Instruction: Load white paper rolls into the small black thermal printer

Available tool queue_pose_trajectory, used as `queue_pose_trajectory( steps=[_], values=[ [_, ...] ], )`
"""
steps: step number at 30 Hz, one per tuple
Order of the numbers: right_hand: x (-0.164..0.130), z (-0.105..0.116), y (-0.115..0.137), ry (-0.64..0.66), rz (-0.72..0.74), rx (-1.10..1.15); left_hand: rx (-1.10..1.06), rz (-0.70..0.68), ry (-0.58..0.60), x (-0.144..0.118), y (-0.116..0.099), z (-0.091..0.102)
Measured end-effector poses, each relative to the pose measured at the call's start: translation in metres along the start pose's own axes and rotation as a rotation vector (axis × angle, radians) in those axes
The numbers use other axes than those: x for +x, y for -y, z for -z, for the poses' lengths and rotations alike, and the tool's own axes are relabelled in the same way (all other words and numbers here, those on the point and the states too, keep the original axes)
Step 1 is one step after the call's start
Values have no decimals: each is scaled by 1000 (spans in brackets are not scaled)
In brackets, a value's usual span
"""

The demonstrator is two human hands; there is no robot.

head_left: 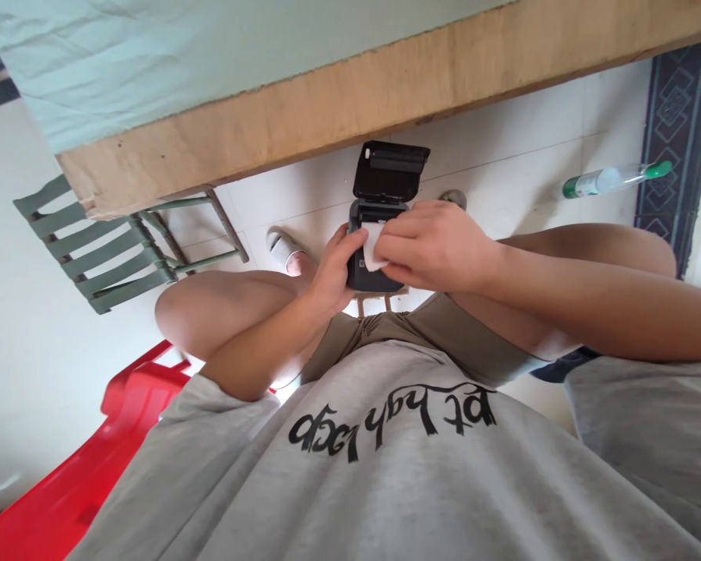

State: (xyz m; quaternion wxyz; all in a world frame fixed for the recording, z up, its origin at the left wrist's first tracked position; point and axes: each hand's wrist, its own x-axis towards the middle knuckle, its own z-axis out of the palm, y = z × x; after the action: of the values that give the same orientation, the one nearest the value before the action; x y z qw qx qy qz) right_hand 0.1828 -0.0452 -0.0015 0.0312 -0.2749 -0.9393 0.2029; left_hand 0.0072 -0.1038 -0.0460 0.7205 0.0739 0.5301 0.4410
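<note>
Black device (378, 280) was held between the knees (178, 312), raised lid (389, 173) near the wooden edge (269, 128), open floor (502, 156) either side. Left hand (334, 269) gripped the device's side; right hand (432, 241), nearly closed, pinched white paper (372, 243).

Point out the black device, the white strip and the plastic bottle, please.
Black device (369, 280), head view: lower part of its body.
White strip (372, 243), head view: its part between the hands.
Plastic bottle (610, 180), head view: middle of its side.
</note>
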Motion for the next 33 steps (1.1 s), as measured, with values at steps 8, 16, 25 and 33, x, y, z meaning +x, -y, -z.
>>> queue_pose_trajectory(
  steps=[8,16,25,33],
  values=[
    [-6,35,-15,-119,-274,135,103,43,88,-2,2,4],
    [-11,47,-25,-180,-530,75,121,28,177,-3,3,5],
    [-6,36,-30,-15,-411,349,110,6,218,-5,0,3],
    [-1,14,-23,225,-399,383,124,-3,153,-6,4,6]
  ],
)
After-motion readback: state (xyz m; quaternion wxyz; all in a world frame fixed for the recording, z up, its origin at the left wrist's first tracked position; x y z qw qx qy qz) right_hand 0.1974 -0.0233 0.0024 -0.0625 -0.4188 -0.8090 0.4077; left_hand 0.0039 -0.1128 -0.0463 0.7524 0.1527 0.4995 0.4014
